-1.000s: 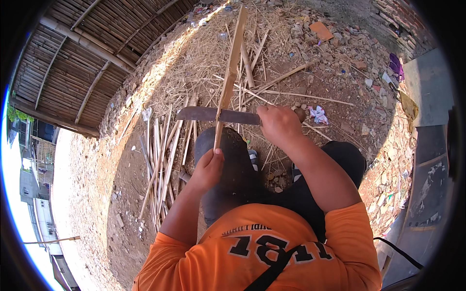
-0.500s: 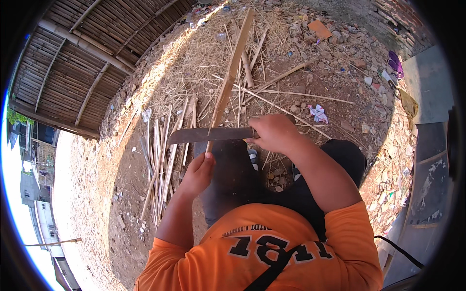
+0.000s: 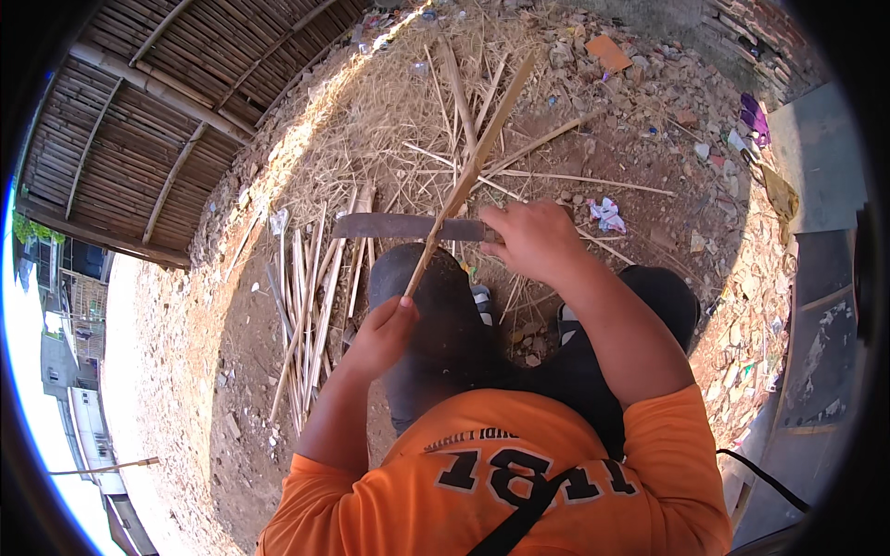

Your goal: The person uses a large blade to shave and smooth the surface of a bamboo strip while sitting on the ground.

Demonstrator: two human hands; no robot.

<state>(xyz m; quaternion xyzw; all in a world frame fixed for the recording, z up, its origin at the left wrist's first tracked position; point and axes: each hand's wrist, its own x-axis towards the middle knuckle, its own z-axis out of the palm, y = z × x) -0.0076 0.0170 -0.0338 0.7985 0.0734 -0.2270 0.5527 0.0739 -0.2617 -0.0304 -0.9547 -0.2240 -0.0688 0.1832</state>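
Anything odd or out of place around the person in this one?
A crumpled whitish scrap lies on the ground right of the right hand; it looks like litter, unlike the pale sticks lying about.

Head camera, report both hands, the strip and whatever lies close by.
Left hand gripping the strip at its near end. Right hand holding the long knife across it; contact unclear. Loose sticks lying to the left.

Bright sun turns the ground (image 3: 139, 371) at left almost white. Shade covers the middle. The bamboo wall (image 3: 139, 120) looks bent, and black fills the corners.
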